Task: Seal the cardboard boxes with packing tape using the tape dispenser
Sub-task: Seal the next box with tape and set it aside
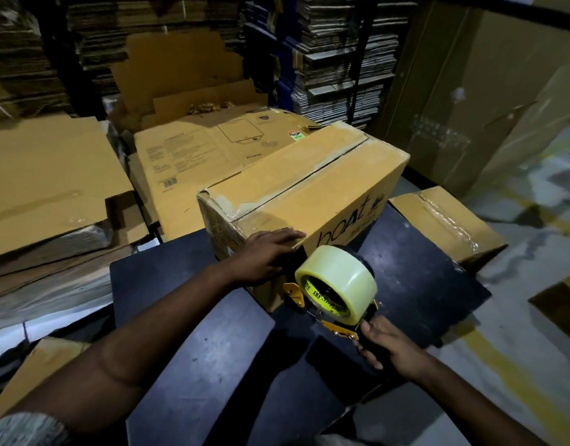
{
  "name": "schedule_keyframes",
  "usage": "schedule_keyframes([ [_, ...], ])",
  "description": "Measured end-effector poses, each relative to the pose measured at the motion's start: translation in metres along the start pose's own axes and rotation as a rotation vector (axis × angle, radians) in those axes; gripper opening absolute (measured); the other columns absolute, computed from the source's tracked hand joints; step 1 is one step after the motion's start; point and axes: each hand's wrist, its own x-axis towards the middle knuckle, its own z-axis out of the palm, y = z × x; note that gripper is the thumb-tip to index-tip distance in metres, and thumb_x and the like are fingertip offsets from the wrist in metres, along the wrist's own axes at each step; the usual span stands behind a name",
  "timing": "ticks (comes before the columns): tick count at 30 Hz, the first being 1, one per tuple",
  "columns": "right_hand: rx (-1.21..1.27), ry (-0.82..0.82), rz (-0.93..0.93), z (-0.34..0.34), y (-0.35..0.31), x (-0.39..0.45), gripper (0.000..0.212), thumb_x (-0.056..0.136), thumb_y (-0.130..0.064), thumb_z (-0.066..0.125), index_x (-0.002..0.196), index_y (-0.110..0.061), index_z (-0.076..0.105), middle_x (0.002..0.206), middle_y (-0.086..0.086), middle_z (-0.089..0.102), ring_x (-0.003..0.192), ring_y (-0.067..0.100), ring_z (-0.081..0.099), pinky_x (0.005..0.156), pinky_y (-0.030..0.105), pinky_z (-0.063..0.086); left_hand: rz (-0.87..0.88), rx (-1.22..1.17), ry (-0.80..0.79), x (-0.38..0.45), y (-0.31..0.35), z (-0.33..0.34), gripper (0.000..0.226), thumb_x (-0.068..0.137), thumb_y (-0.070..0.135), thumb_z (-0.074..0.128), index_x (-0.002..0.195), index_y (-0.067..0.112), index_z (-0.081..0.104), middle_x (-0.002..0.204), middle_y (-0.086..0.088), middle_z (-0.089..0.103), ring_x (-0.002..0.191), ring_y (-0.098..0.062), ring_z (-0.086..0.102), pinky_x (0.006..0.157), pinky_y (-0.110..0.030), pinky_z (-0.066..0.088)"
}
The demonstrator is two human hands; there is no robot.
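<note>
A brown cardboard box (309,188) printed "boAt" stands on a dark table (193,349), its top flaps closed along a centre seam. My left hand (267,255) lies flat on the box's near top edge and side, fingers straight. My right hand (386,346) grips the handle of a yellow and black tape dispenser (328,304). The dispenser carries a large roll of clear tape (338,284), and its head sits against the box's near side, low down.
Another taped box (444,220) lies to the right behind the table. Flattened cartons (206,159) and cardboard sheets (42,175) pile up at the left and back. Racks of stacked flat cardboard (338,59) stand behind. Pale floor (534,284) shows at the right.
</note>
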Motion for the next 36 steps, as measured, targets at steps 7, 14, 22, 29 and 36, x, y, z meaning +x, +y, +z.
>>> schedule_keyframes([
  [7, -0.048, 0.033, 0.015, 0.005, 0.002, 0.008, 0.086, 0.065, -0.081, 0.070, 0.085, 0.002, 0.052, 0.051, 0.006, 0.045, 0.037, 0.012, 0.033, 0.041, 0.020, 0.028, 0.027, -0.049, 0.085, 0.004, -0.014, 0.014, 0.060, 0.082, 0.032, 0.075, 0.139, 0.027, 0.057, 0.157, 0.017, 0.032, 0.148, -0.013, 0.027, 0.108, -0.057, 0.038],
  [14, -0.072, 0.061, -0.002, 0.015, 0.004, 0.014, 0.086, 0.060, -0.085, 0.068, 0.079, -0.002, 0.053, 0.049, 0.003, 0.045, 0.036, 0.010, 0.034, 0.039, 0.018, 0.028, 0.027, -0.102, 0.152, 0.003, -0.006, 0.011, 0.056, 0.080, 0.040, 0.068, 0.134, 0.025, 0.062, 0.151, 0.011, 0.044, 0.144, -0.019, 0.037, 0.105, -0.058, 0.042],
  [22, -0.018, 0.270, 0.100, -0.018, 0.031, -0.009, 0.096, 0.055, -0.088, 0.069, 0.083, 0.002, 0.053, 0.051, 0.010, 0.039, 0.035, 0.014, 0.032, 0.037, 0.018, 0.028, 0.009, -0.001, 0.126, -0.006, -0.001, 0.006, 0.031, 0.096, 0.026, 0.061, 0.126, 0.027, 0.064, 0.158, 0.009, 0.035, 0.149, -0.017, 0.026, 0.109, -0.054, 0.035],
  [29, 0.089, 0.285, 0.104, -0.022, 0.030, -0.017, 0.093, 0.057, -0.085, 0.072, 0.085, 0.002, 0.054, 0.053, 0.010, 0.038, 0.035, 0.015, 0.033, 0.037, 0.020, 0.035, -0.117, 0.173, 0.034, -0.006, 0.019, -0.002, 0.065, 0.104, 0.027, 0.045, 0.157, 0.039, 0.009, 0.166, 0.005, 0.013, 0.150, -0.016, 0.017, 0.117, -0.043, 0.025],
  [36, 0.137, 0.291, 0.006, -0.015, 0.005, -0.016, 0.090, 0.060, -0.084, 0.069, 0.085, 0.001, 0.054, 0.055, 0.011, 0.039, 0.039, 0.015, 0.034, 0.041, 0.023, 0.036, -0.324, 0.108, 0.107, 0.009, 0.027, -0.001, 0.081, 0.099, 0.038, 0.055, 0.159, 0.029, 0.000, 0.166, 0.000, 0.013, 0.149, -0.022, 0.019, 0.115, -0.042, 0.025],
])
